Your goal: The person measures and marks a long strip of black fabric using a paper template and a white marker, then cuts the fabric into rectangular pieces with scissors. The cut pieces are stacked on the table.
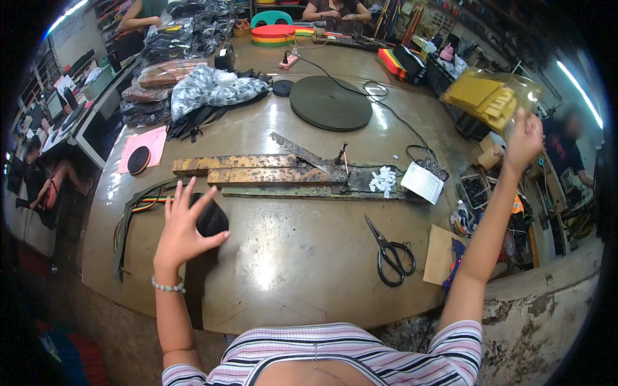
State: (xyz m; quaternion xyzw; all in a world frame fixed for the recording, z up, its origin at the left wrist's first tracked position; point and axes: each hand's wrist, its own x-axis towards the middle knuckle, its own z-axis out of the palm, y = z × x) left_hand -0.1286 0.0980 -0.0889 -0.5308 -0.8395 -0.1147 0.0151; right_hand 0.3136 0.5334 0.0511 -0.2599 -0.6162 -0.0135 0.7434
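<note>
While the right hand [526,136] grips a clear bag [483,96] of yellow pieces by its near edge, the left hand [175,228] spreads wide beside a black roll [212,220]; contact is unclear. Wooden bars [270,175] lie just beyond the left hand; scissors [385,245] and paper [423,182] lie between both hands.

Location type: workshop, apparently for strap goods. Indicators: a cutting blade [308,154] with wooden blocks [270,176] at the middle of the tabletop [264,299]; 1 large dark strap roll [330,103] toward the far edge; scissors [383,243] toward the near right corner; plastic-wrapped goods [174,48] stacked at the far left corner; a person [338,11] seated beyond the far edge.
</note>
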